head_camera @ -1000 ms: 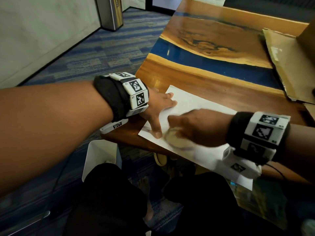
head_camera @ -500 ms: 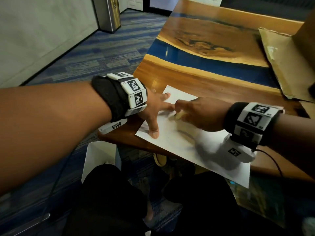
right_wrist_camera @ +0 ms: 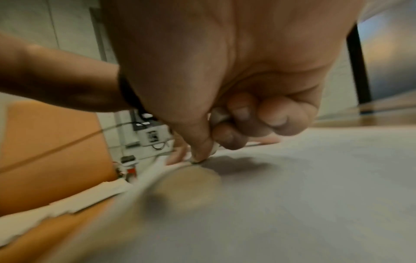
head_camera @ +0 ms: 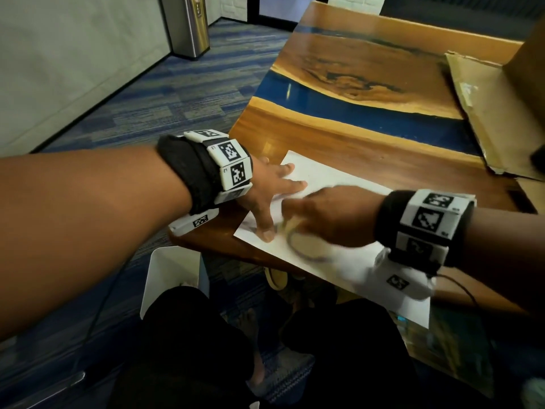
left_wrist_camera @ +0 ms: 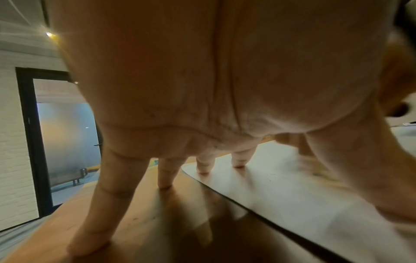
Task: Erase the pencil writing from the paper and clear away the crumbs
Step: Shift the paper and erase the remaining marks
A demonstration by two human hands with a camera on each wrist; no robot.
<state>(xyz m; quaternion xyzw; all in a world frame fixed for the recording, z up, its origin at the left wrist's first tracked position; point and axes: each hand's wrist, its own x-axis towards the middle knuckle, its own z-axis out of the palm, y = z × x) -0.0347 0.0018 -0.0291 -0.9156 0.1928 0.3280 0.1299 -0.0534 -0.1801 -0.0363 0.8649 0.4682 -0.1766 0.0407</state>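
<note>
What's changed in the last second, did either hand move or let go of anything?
The right hand, pinching the eraser, went from the paper's near edge out toward the left hand's fingertips half a second ago, then came back toward the near edge. Nothing was let go. The left hand stayed spread, pressing the paper's corner on the table.

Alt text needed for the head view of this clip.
The right hand rubs a small pale eraser over a white paper sheet on a glossy wooden table, blurred by motion. The left hand presses spread fingers on the sheet's left end.
</note>
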